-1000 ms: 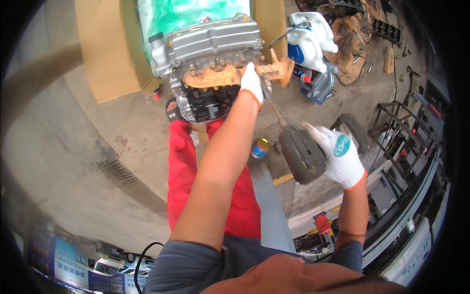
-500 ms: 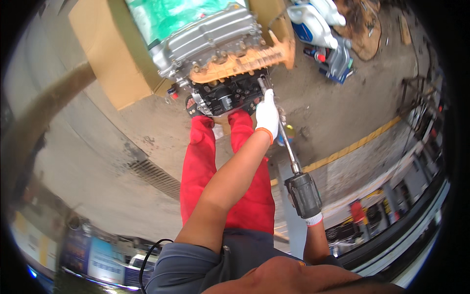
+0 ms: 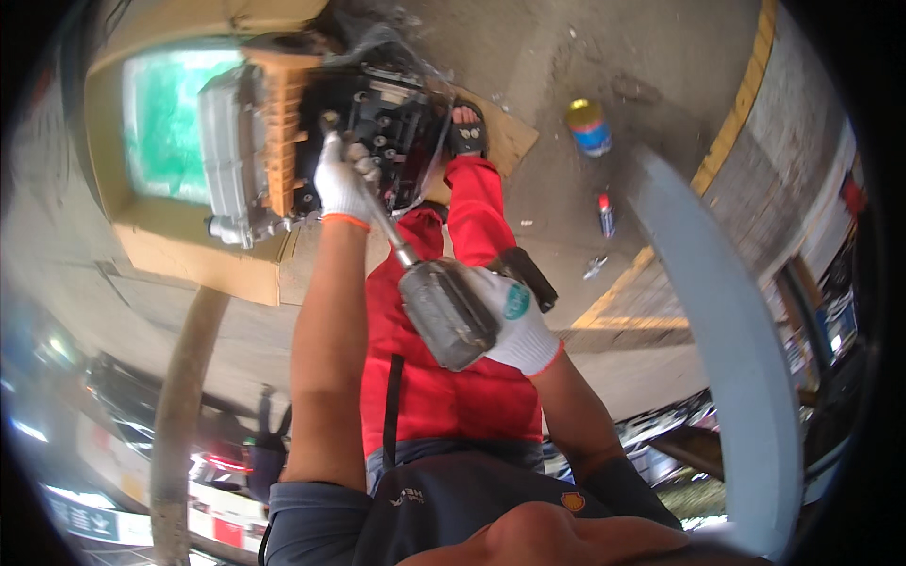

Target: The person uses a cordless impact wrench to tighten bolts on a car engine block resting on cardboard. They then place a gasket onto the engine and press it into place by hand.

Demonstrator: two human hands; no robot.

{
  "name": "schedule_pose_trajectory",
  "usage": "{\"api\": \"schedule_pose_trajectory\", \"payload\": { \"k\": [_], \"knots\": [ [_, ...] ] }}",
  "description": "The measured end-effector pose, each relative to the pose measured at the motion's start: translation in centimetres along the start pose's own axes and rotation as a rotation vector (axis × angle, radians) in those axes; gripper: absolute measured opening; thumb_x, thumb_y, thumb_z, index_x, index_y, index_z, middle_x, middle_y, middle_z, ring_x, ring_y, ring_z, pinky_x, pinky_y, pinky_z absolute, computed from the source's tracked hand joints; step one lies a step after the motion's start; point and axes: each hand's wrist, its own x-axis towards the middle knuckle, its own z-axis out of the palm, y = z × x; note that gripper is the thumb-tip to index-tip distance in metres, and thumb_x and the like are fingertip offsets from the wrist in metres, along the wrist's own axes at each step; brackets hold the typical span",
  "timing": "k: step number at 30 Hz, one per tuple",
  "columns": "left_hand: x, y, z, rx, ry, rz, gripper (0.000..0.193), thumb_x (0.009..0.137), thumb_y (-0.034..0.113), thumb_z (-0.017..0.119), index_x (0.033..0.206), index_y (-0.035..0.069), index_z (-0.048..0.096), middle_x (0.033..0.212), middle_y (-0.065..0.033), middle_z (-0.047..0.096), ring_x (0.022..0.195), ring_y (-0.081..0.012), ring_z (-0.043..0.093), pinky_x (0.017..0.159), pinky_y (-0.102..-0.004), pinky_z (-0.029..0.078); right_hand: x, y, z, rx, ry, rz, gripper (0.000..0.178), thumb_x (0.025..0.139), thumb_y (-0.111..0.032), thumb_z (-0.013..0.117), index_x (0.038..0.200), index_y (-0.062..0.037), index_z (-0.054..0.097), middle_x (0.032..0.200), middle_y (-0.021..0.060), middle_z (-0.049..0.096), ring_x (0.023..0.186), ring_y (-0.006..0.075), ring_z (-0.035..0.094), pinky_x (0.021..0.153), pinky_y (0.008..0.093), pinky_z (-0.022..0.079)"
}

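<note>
My right hand (image 3: 514,316), in a white glove, grips a dark cordless impact wrench (image 3: 448,316) above my red trousers. A long metal extension bar (image 3: 391,229) runs from its nose toward the engine (image 3: 382,132). My left hand (image 3: 342,184), gloved in white with an orange cuff, is closed around the far part of that bar, close to the engine's black side. Blur and my fingers hide whether the tip sits on a bolt. An orange-brown ribbed part (image 3: 281,137) lies along the engine, beside the grey cover (image 3: 228,156).
The engine rests at a cardboard box (image 3: 193,255) with green plastic (image 3: 165,123) inside. My sandalled foot (image 3: 467,129) stands close by on cardboard. A blue-and-yellow can (image 3: 590,127) and a small red-capped spray can (image 3: 606,215) stand on the floor. A grey post (image 3: 722,311) curves along the right.
The view has turned, so the engine now appears at upper left. The impact wrench has come from the right side to in front of my legs, both hands still holding the tool.
</note>
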Motion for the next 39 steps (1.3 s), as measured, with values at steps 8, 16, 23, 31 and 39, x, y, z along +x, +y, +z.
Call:
{"api": "schedule_pose_trajectory", "payload": {
  "k": [8,16,23,31,39],
  "knots": [
    [0.8,1.2,-0.5,0.061,-0.096,0.116,0.035,0.113,0.038,0.042,0.112,0.008,0.061,0.07,0.0015,0.05,0.053,-0.0124,0.047,0.046,-0.0274,0.04,-0.6,4.7,5.1,0.305,0.063,-0.005,0.068,0.091,-0.028,0.072,0.15,-0.0033,0.049,0.121,0.0142,0.067,0.101,0.0303,0.07,0.085,0.0403,0.057],
    [1.8,3.2,2.5,0.101,-0.035,0.195,0.02,0.111,0.024,0.047,0.097,0.012,0.052,0.079,-0.0079,0.061,0.054,-0.0133,0.051,0.048,-0.0257,0.046,3.2,4.7,4.1,0.703,0.027,0.0,0.055,0.099,-0.006,0.064,0.152,-0.0025,0.047,0.148,0.0131,0.06,0.131,0.0231,0.063,0.109,0.0369,0.052],
    [2.4,4.8,1.2,0.024,-0.034,0.133,0.02,0.111,0.026,0.052,0.097,0.012,0.056,0.077,-0.0008,0.055,0.058,-0.0144,0.053,0.053,-0.0296,0.049,6.2,3.0,0.9,0.594,0.037,-0.031,0.063,0.09,-0.015,0.076,0.147,-0.004,0.052,0.138,0.0142,0.065,0.125,0.0303,0.065,0.104,0.0388,0.053],
    [-1.6,3.4,3.8,-0.207,-0.217,0.14,0.012,0.109,0.018,0.052,0.099,0.012,0.055,0.087,-0.005,0.06,0.063,-0.0128,0.055,0.053,-0.028,0.05,9.1,-1.0,-5.1,0.075,-0.11,0.041,0.07,0.085,-0.029,0.081,0.148,-0.0124,0.054,0.131,0.0168,0.068,0.115,0.0356,0.069,0.095,0.0419,0.057],
    [-0.2,3.4,3.1,-0.346,-0.2,0.085,0.012,0.108,0.017,0.055,0.098,0.009,0.053,0.085,-0.0024,0.06,0.061,-0.0111,0.056,0.053,-0.025,0.052,10.7,-0.7,-7.4,-0.333,-0.127,-0.14,0.049,0.094,-0.02,0.064,0.143,-0.022,0.057,0.104,0.011,0.071,0.089,0.0337,0.073,0.076,0.0459,0.059]
  ]
}}
